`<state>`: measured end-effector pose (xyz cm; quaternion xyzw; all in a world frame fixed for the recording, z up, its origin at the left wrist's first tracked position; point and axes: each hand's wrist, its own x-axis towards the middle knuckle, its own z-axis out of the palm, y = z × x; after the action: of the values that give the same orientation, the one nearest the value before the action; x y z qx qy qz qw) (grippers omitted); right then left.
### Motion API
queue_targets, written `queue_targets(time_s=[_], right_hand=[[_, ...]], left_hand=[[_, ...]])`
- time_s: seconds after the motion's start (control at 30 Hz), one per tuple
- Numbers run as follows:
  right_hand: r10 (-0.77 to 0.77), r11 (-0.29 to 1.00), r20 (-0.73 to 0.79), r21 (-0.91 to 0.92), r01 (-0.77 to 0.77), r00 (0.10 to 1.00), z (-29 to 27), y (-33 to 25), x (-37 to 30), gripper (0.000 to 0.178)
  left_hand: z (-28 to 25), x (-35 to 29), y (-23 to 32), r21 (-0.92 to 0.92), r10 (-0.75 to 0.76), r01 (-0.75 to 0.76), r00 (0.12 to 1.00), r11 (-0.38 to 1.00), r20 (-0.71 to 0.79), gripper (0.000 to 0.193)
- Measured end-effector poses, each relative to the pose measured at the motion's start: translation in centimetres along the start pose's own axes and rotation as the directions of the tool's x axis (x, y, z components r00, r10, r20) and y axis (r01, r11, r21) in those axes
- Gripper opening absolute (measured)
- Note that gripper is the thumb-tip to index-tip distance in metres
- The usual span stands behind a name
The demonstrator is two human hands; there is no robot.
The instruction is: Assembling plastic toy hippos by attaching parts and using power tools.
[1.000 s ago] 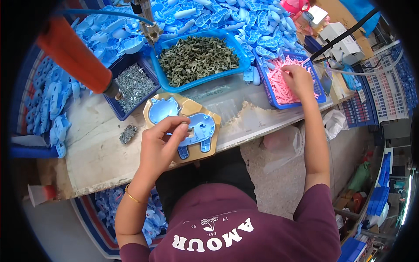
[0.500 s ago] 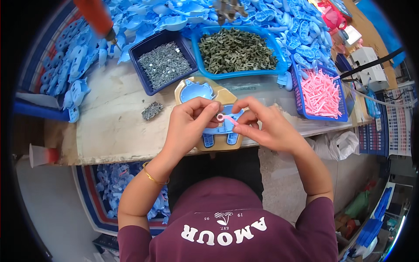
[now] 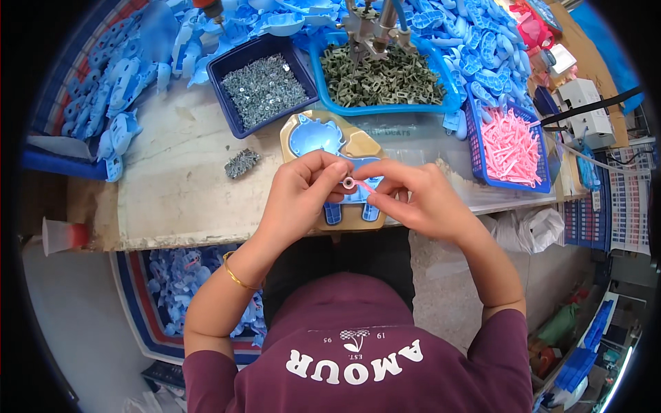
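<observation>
My left hand (image 3: 303, 189) is pinched at the ring end of a small pink plastic piece (image 3: 350, 183), thumb and forefinger together beside the ring. My right hand (image 3: 423, 196) grips the stem of that piece between thumb and fingers. Something dark shows in the ring's centre, too small to name. Both hands hover over a tan fixture (image 3: 361, 134), which carries a light-blue, bear-shaped plastic shell (image 3: 315, 136). My fingers hide the middle of the shell. Its rounded head half and two leg ends remain visible.
Behind the fixture stand a dark-blue tray (image 3: 241, 124) of small metal parts and a blue tray (image 3: 385, 110) of dark-green clips. A basket (image 3: 509, 180) holds pink pieces at right. A tool tip (image 3: 372, 34) hangs above. Blue shells (image 3: 124, 82) are heaped at back left.
The ring's centre now looks darker, while both hands keep their grip almost in place. The orange-red tool at upper left has moved up and right. The whole view has shifted slightly.
</observation>
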<state>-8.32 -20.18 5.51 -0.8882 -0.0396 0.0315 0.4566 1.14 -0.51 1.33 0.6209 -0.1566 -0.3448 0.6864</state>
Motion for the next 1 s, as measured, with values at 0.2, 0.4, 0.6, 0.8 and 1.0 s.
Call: queue_targets(time_s=[0.2,0.4,0.6,0.8,1.0], right_hand=[[-0.191,0.967,-0.1,-0.19,0.169,0.977,0.8,-0.2,0.9,0.014],[-0.437,0.772,-0.089,-0.547,0.323,0.895,2.1,-0.2,2.4,0.013],[-0.335,0.728,0.054,-0.619,0.295,0.941,3.4,1.5,3.5,0.013],[-0.344,0.711,0.17,-0.595,0.375,0.923,3.3,1.6,4.9,0.01],[-0.266,0.76,0.276,-0.53,0.377,0.924,2.7,1.7,5.7,0.01]], left_hand=[[-0.6,-0.4,0.3,0.068,0.025,-0.028,0.999,0.997,0.042,0.026],[-2.1,-0.2,1.7,0.367,0.109,-0.086,0.993,0.926,-0.041,0.027],[-4.0,-0.8,1.2,0.556,0.469,-0.296,0.861,0.777,-0.197,0.021],[-4.2,-1.3,-0.3,0.779,0.622,-0.392,0.783,0.49,0.003,0.015],[-4.2,-1.9,-1.6,0.785,0.584,-0.588,0.713,0.196,0.388,0.024]])
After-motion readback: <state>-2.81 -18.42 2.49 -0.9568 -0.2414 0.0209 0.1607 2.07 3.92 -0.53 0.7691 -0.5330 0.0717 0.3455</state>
